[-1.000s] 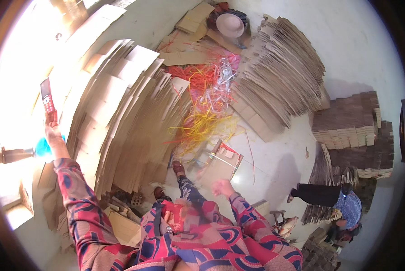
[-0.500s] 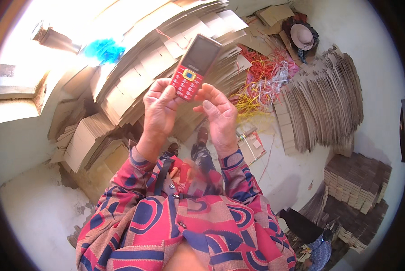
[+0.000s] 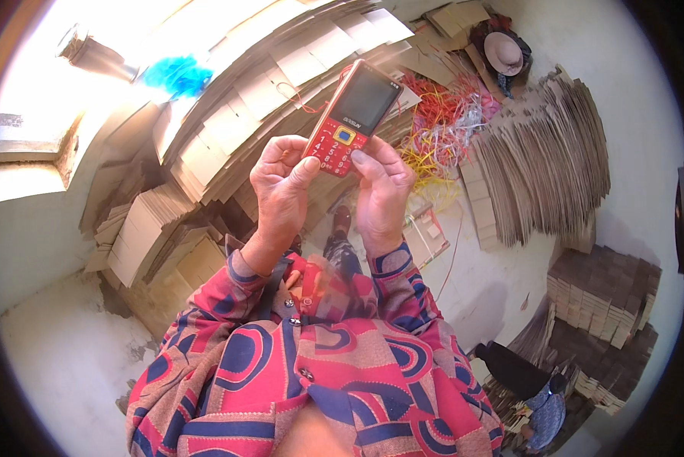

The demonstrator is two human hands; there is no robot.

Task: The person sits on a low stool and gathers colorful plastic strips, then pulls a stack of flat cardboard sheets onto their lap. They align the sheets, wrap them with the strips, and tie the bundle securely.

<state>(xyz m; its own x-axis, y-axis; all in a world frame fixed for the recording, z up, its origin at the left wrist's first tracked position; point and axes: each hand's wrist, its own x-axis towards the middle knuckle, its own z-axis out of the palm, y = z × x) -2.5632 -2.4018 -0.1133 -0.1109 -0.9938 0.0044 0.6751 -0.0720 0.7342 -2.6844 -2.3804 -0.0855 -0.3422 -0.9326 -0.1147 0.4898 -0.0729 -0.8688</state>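
A red keypad mobile phone [image 3: 331,152] with a dark screen and a yellow-framed centre button is held up in front of me, tilted to the right. My left hand [image 3: 285,179] grips its lower left edge, the thumb by the bottom keys. On the other side my right hand [image 3: 384,186] holds the lower right edge, its thumb on or just over the keypad. The fingers behind the phone are mostly hidden. A thin red cord loops out from the phone's upper left side.
Stacked flat cardboard [image 3: 281,68] lies beyond the phone. Red, white and yellow strapping strips [image 3: 448,129] are heaped near an upright row of cardboard sheets [image 3: 540,164]. At lower right are another person [image 3: 540,415] and stacked cartons [image 3: 601,297]. A blue bundle [image 3: 176,76] sits near the window.
My right hand has closed in from beside the phone and now holds its right edge, thumb at the keys. The phone has shifted right and turned its face more toward me.
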